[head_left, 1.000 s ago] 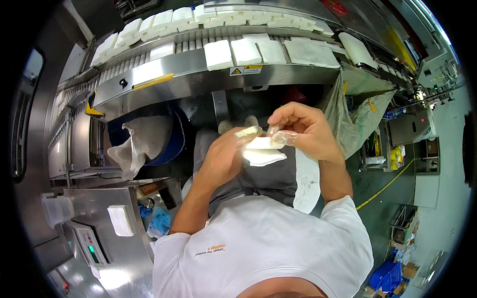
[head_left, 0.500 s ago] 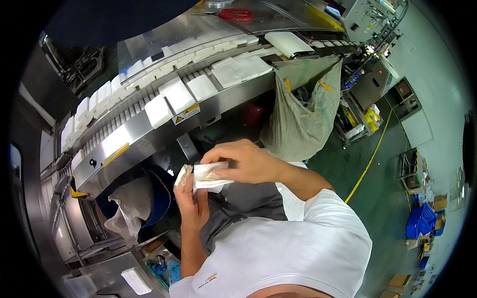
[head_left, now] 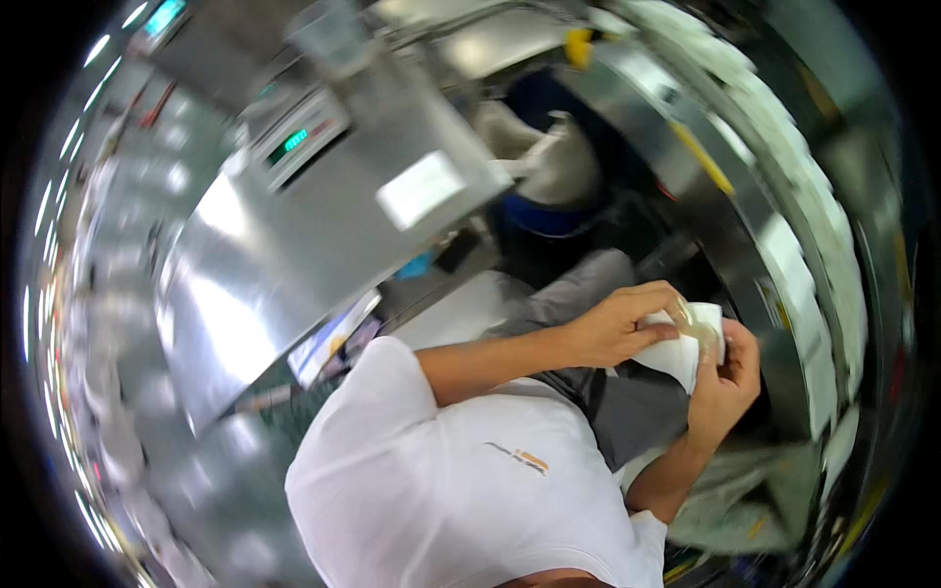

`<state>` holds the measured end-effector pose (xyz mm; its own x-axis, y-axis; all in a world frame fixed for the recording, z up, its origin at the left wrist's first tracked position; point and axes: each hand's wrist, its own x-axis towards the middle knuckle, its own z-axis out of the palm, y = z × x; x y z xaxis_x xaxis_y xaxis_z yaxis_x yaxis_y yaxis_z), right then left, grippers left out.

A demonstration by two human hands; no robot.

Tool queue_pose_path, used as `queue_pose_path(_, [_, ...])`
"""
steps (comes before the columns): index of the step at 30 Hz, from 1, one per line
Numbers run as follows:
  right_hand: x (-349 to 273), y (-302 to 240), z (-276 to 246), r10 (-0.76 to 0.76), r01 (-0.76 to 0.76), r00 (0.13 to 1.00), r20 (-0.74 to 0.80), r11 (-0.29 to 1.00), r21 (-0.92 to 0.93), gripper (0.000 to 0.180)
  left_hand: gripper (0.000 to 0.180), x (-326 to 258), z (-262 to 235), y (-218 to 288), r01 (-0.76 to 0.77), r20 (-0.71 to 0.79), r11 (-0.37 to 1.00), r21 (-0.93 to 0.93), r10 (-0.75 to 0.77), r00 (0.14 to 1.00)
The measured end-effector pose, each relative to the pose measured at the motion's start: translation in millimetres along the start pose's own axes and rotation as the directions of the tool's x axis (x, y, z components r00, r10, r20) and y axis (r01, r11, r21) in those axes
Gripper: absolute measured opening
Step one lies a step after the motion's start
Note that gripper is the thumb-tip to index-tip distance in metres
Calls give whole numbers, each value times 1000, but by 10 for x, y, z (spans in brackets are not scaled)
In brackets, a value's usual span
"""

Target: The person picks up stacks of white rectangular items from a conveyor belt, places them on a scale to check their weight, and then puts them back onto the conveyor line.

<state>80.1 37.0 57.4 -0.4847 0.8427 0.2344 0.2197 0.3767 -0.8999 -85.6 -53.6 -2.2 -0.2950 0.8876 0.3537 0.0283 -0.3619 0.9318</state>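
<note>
In front of my lap, both hands hold a white folded pack with clear, yellowish film [head_left: 704,323] on it. My left hand [head_left: 639,316] reaches in from the left with its fingers closed on the pack's upper left side. My right hand [head_left: 727,377] grips the opposite side, fingers and thumb bent round the edge. Between the hands, a white flap of the pack hangs toward my grey trousers. What the pack holds cannot be made out, and motion blurs the view a little.
To the left stands a steel table [head_left: 323,235] with a white folded pad [head_left: 420,189], a scale with a lit display [head_left: 294,139] and a clear plastic tub [head_left: 328,37]. A lined blue bin [head_left: 549,218] sits beyond my knees. A conveyor's steel side [head_left: 725,196] runs along the right.
My view and body have swung left, bringing the steel table and scale into view and the conveyor to the right side. Both hands still hold the white pack.
</note>
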Motion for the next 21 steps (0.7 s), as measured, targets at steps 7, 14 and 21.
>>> queue_pose_path(7, [498, -490, 1261, -216, 160, 930, 296, 966, 202, 22, 19, -961, -1129, 403, 179, -482, 965, -190, -250, 840])
queue_pose_path(14, [680, -776, 2699, -209, -267, 718, 664, 798, 540, 28, 15, -2221, -2860, 1568, 419, -956, 897, 141, 14, 293])
queue_pose_path(21, [675, -606, 3283, -45, -185, 692, 720, 954, 237, 21, 35, -2710, -3978, 1683, 805, -934, 499, 321, 25, 357])
